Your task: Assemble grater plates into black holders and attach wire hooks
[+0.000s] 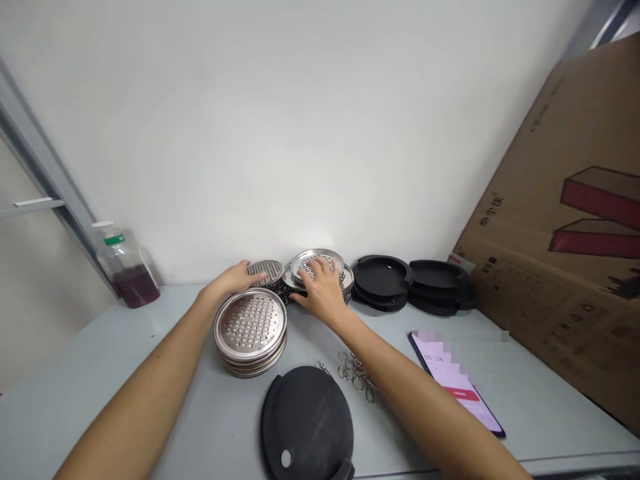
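Nearest the camera, a black lid lies flat on the grey bench, with a small white dot near its front edge. Just right of it sits a cluster of metal rings, partly hidden by the right forearm. Behind the lid stands a stack of perforated discs, steel, with raised rims. Both arms reach forward to the wall. The left hand rests with fingers spread loosely on a smaller perforated disc at the back, gripping nothing that can be seen. The right hand lies open, fingers splayed, flat on top of another disc that crowns a low pile against the wall. Right of that pile sit two stacks of black lids and, touching each other. A phone lies face up near the right forearm, screen lit. A large carton leans at the right. At far left stands a bottle holding dark red liquid
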`<state>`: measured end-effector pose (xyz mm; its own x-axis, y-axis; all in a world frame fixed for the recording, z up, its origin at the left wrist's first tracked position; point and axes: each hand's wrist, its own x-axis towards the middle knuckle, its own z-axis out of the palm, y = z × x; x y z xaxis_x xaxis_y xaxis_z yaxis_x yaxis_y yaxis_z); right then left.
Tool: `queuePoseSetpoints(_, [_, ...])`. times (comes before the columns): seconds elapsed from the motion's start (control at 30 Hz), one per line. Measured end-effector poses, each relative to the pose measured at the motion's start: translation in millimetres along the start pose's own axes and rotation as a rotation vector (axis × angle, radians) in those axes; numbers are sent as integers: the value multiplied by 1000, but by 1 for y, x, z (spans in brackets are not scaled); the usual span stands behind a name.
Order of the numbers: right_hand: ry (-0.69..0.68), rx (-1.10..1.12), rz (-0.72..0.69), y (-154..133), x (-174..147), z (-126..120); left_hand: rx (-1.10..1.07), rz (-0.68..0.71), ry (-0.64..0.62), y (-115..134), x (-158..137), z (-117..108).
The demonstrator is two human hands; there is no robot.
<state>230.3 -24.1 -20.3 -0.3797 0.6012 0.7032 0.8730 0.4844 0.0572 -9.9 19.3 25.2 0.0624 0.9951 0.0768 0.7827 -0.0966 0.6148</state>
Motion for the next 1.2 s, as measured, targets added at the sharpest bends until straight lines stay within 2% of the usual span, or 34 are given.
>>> queuePoseSetpoints(0.17, [-9, 30, -51, 4, 6, 7, -94, -20, -80, -9, 7, 1])
queuePoseSetpoints(0.43, [57, 28, -41, 50, 7, -26, -85, -29, -64, -2, 2, 1])
queuePoseSetpoints(0.57, [78, 17, -59, 64, -13, -32, -33, 8, -67, 3, 5, 3])
queuePoseSetpoints(0.73, [67, 31, -16, 53, -43, -24, 52, 76, -44, 9, 5, 6])
queuePoseSetpoints(0.83, [142, 93, 64, 40, -48, -29, 104, 125, 38, 17, -16, 6])
queuePoseSetpoints(0.93, [199, 264, 138, 25, -50, -43, 124, 218, 183, 29, -60, 6])
queuePoseSetpoints(0.97, [174, 351, 162, 20, -53, -48, 118, 292, 226, 32, -76, 6])
queuePoseSetpoints(1.07, [1, 590, 235, 5, -63, -54, 151, 421, 206, 33, -112, 3])
queuePoseSetpoints(1.13, [-81, 653, 275, -2, -68, -52, 231, 377, 224, 25, -119, 0])
queuePoseSetpoints(1.2, [-102, 670, 290, -9, -66, -48, 234, 302, 207, 14, -114, -6])
